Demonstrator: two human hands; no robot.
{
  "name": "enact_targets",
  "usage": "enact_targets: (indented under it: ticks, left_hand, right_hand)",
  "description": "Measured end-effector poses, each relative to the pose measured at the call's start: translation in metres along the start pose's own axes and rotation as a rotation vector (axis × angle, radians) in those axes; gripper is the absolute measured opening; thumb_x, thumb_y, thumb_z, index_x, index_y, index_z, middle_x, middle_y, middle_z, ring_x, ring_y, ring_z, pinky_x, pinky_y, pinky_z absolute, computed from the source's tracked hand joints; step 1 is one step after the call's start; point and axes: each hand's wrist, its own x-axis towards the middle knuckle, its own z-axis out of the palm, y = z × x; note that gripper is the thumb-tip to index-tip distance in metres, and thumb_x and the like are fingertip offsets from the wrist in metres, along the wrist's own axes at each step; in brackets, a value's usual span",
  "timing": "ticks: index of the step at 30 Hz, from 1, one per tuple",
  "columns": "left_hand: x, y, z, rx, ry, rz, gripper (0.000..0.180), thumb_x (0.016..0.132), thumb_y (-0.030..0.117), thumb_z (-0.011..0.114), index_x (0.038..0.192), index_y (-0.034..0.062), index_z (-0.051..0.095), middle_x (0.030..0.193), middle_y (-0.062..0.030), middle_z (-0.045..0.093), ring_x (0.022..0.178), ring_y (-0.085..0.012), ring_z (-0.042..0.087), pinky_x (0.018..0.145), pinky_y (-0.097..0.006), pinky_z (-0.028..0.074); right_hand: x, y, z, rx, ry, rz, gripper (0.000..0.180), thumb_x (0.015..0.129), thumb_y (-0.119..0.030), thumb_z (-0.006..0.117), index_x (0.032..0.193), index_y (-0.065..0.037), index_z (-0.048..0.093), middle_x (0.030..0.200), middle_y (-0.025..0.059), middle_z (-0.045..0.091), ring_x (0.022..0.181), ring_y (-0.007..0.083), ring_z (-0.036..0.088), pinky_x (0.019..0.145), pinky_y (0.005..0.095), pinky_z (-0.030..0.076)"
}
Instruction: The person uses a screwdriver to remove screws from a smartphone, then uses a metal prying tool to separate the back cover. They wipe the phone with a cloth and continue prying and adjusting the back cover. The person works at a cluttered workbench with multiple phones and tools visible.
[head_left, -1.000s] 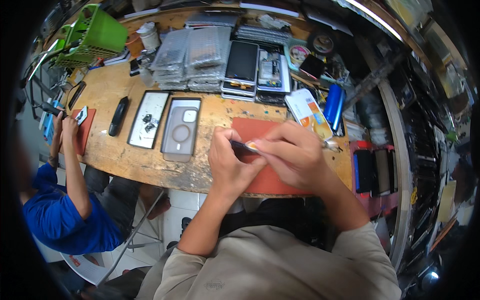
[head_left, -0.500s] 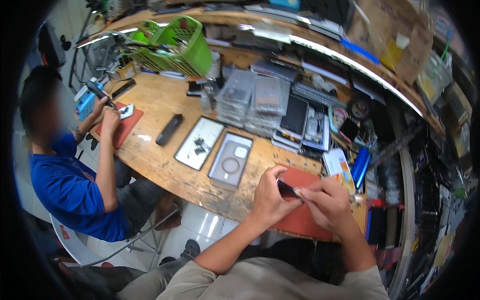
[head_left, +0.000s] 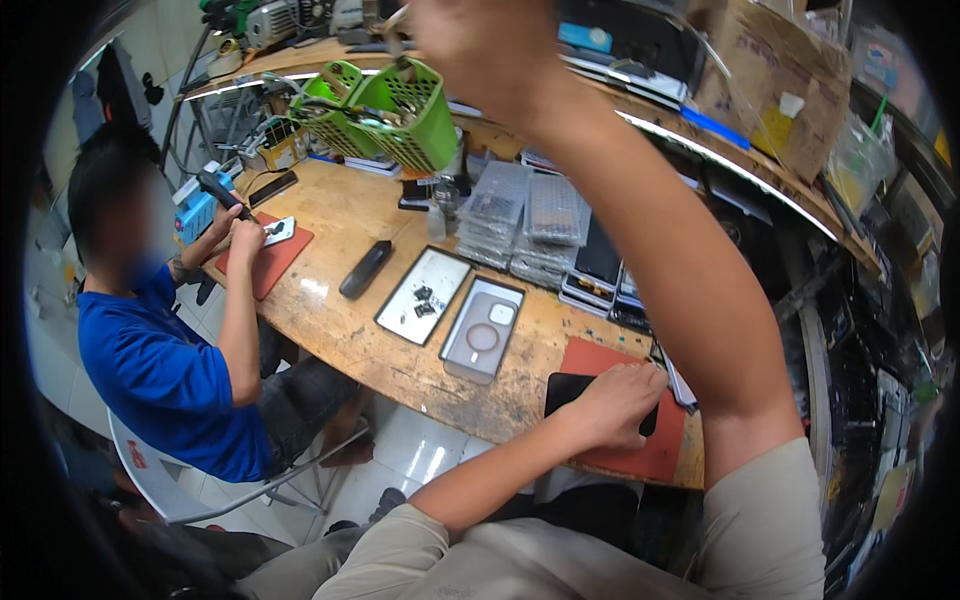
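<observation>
Black and flat, a phone [head_left: 572, 389] lies on the red mat [head_left: 640, 440] at the wooden bench's [head_left: 340, 220] near edge, pinned under the left hand [head_left: 618, 402], fingers spread flat on it. Right hand [head_left: 480, 50] is raised beside the green basket [head_left: 405, 110], fingers pinched on a small metal tool [head_left: 397, 28].

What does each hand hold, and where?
Left hand presses flat on the black phone, not gripping it. Right hand reaches the green basket; any hold is unclear.
</observation>
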Motion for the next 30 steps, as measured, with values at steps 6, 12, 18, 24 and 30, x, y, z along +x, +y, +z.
enact_targets:
  ticks: [6, 12, 18, 24, 30]
  left_hand:
    - [-0.003, -0.014, 0.041, -0.039, -0.172, 0.025, 0.071, 0.068, 0.032, 0.088, 0.125, -0.0018, 0.061, 0.124, -0.0222, 0.065, 0.123, -0.0424, 0.063, 0.105, -0.051, 0.050]
    - [-0.038, 0.011, 0.030, 0.240, -0.201, 0.052, 0.094, 0.077, 0.026, 0.088, 0.159, 0.0023, 0.049, 0.139, -0.0168, 0.063, 0.129, -0.0354, 0.060, 0.118, -0.050, 0.042]
    - [-0.038, 0.020, 0.025, 0.308, -0.147, -0.149, 0.099, 0.070, 0.022, 0.089, 0.158, 0.0022, 0.049, 0.140, -0.0178, 0.063, 0.131, -0.0361, 0.058, 0.119, -0.053, 0.039]
    - [-0.049, 0.017, 0.035, 0.413, 0.014, -0.247, 0.080, 0.068, 0.027, 0.083, 0.141, 0.0021, 0.059, 0.124, -0.0190, 0.062, 0.124, -0.0422, 0.058, 0.114, -0.053, 0.040]
    - [-0.050, 0.010, 0.037, 0.416, 0.023, -0.230, 0.073, 0.068, 0.027, 0.082, 0.134, 0.0031, 0.061, 0.120, -0.0191, 0.062, 0.118, -0.0431, 0.058, 0.109, -0.053, 0.042]
  right_hand:
    - [-0.078, -0.017, -0.041, -0.173, -0.409, 0.325, 0.041, 0.090, -0.026, 0.084, 0.118, -0.001, 0.066, 0.114, 0.0218, 0.073, 0.109, 0.0411, 0.076, 0.092, 0.0524, 0.062]
    - [-0.169, -0.112, -0.319, -0.267, -0.617, 0.932, 0.030, 0.093, -0.020, 0.080, 0.117, -0.001, 0.077, 0.092, 0.0193, 0.076, 0.080, 0.0355, 0.075, 0.074, 0.0426, 0.059]
    - [-0.284, -0.213, -0.387, -0.497, -0.662, 1.264, 0.014, 0.095, -0.010, 0.073, 0.100, 0.000, 0.081, 0.095, 0.0145, 0.075, 0.084, 0.0316, 0.073, 0.074, 0.0426, 0.057]
    - [-0.330, -0.180, -0.328, -0.821, -1.179, 0.845, 0.013, 0.089, -0.011, 0.075, 0.097, -0.001, 0.079, 0.100, 0.0144, 0.069, 0.095, 0.0319, 0.070, 0.079, 0.0441, 0.059]
    - [-0.293, -0.177, -0.354, -0.509, -0.689, 1.194, 0.026, 0.093, -0.009, 0.075, 0.115, 0.001, 0.064, 0.098, 0.0148, 0.071, 0.085, 0.0283, 0.073, 0.068, 0.0446, 0.059]
